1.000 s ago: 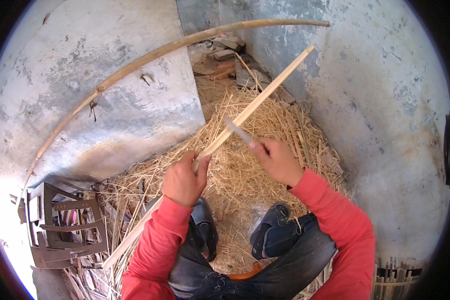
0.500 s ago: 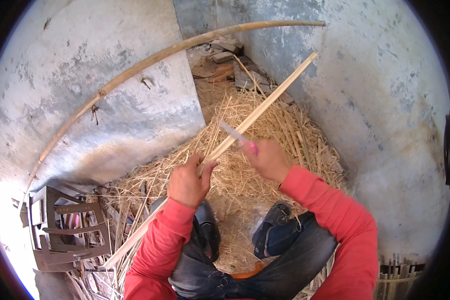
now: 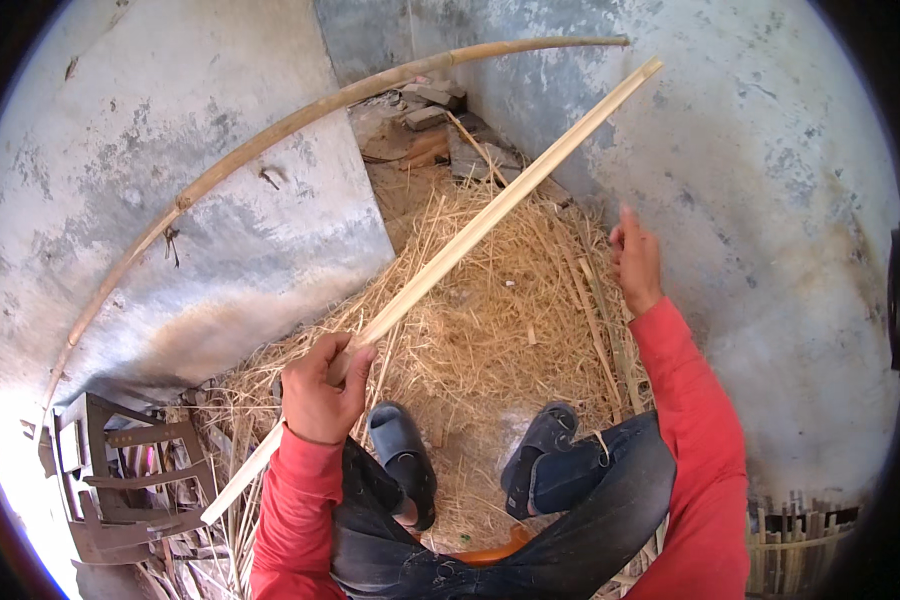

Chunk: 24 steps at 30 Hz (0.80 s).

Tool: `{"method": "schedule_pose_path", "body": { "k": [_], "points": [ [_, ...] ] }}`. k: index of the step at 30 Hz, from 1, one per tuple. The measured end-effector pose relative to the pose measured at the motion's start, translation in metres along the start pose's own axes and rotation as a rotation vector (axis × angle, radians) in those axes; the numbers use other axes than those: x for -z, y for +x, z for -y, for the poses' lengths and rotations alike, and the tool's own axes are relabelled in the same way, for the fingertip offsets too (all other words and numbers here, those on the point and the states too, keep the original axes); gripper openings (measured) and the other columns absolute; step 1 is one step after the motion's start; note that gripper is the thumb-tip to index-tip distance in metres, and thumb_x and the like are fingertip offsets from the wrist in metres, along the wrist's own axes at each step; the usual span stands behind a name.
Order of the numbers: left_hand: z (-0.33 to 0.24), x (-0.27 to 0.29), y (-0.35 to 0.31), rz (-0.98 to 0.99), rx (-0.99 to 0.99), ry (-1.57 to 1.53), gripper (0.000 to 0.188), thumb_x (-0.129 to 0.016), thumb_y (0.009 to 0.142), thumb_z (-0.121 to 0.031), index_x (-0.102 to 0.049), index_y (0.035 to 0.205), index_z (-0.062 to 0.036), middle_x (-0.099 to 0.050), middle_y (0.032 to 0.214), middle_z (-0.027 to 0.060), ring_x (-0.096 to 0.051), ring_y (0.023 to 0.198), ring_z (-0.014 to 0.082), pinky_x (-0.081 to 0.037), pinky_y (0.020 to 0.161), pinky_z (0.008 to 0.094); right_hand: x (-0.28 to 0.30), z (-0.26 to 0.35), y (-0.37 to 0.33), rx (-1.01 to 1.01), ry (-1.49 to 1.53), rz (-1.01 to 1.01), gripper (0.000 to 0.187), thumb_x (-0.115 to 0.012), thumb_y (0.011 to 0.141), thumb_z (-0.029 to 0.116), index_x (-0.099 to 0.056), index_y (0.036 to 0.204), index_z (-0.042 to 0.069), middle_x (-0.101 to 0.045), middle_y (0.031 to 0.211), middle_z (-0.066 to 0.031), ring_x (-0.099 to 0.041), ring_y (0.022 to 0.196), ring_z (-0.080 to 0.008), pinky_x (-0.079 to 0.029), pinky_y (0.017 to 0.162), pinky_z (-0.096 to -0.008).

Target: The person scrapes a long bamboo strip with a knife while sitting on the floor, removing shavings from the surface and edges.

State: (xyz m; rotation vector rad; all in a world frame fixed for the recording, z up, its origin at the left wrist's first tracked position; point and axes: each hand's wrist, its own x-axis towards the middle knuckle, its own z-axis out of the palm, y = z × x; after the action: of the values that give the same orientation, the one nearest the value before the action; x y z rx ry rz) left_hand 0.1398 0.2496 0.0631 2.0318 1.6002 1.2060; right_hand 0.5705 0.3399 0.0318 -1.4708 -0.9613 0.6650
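Shaving step paused: left hand [image 3: 322, 388] clenched on the bamboo strip [image 3: 470, 238], centre frame; right hand [image 3: 636, 262] open, empty, mid-right. Next move likely needs the blade back on the strip.

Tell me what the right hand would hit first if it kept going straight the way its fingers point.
The right hand points up and away, toward the grey concrete wall. Nothing shows between them, so likely the wall first, though depth is hard to judge; the bamboo strip lies off to its left.
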Motion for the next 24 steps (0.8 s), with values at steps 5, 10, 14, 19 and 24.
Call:
{"method": "schedule_pose_path", "body": {
  "k": [5, 10, 14, 19, 24],
  "points": [
    [-0.002, -0.019, 0.001, 0.054, -0.071, 0.064, 0.025, -0.083, 0.091, -0.024, -0.074, 0.1, -0.0028, -0.071, 0.069, 0.0154, -0.071, 0.058, 0.03, -0.053, 0.054, 0.0379, -0.047, 0.055, -0.053, -0.038, 0.191, 0.131, 0.038, -0.074, 0.1, 0.044, -0.071, 0.09, 0.007, -0.039, 0.059, 0.0096, -0.033, 0.048, -0.003, -0.021, 0.044, -0.0259],
    [-0.012, -0.031, 0.003, 0.052, -0.165, 0.079, 0.026, -0.082, 0.092, -0.028, -0.073, 0.099, -0.0053, -0.069, 0.064, 0.0124, -0.069, 0.056, 0.031, -0.053, 0.053, 0.039, -0.071, 0.054, -0.057, 0.106, 0.066, 0.219, 0.031, -0.083, 0.094, 0.029, -0.08, 0.104, -0.001, -0.072, 0.08, -0.0015, -0.06, 0.07, -0.0055, -0.047, 0.065, -0.0254],
    [-0.016, -0.031, 0.005, 0.074, -0.104, 0.085, 0.027, -0.082, 0.092, -0.026, -0.073, 0.1, -0.0019, -0.069, 0.066, 0.0149, -0.07, 0.057, 0.0292, -0.053, 0.056, 0.0369, -0.072, 0.05, -0.051, 0.076, 0.146, 0.303, 0.029, -0.085, 0.093, 0.026, -0.079, 0.103, -0.001, -0.073, 0.082, -0.0015, -0.06, 0.071, -0.0052, -0.046, 0.064, -0.0256],
    [-0.013, -0.031, 0.005, 0.065, -0.116, 0.072, 0.028, -0.081, 0.093, -0.028, -0.074, 0.1, -0.0011, -0.068, 0.065, 0.0154, -0.07, 0.057, 0.0296, -0.052, 0.056, 0.0368, -0.069, 0.044, -0.049, 0.08, 0.161, 0.375, 0.021, -0.081, 0.095, 0.02, -0.069, 0.1, 0.003, -0.049, 0.061, 0.008, -0.035, 0.045, -0.0026, -0.022, 0.042, -0.0265],
    [-0.011, -0.031, 0.006, 0.057, -0.131, 0.065, 0.031, -0.079, 0.095, -0.034, -0.073, 0.098, -0.0034, -0.066, 0.061, 0.0137, -0.069, 0.055, 0.0319, -0.052, 0.052, 0.0396, -0.062, 0.041, -0.05, 0.013, 0.175, 0.425, 0.016, -0.075, 0.093, 0.01, -0.06, 0.088, 0.008, -0.046, 0.06, 0.0067, -0.035, 0.044, -0.0043, -0.023, 0.041, -0.0267]
  ]
}}
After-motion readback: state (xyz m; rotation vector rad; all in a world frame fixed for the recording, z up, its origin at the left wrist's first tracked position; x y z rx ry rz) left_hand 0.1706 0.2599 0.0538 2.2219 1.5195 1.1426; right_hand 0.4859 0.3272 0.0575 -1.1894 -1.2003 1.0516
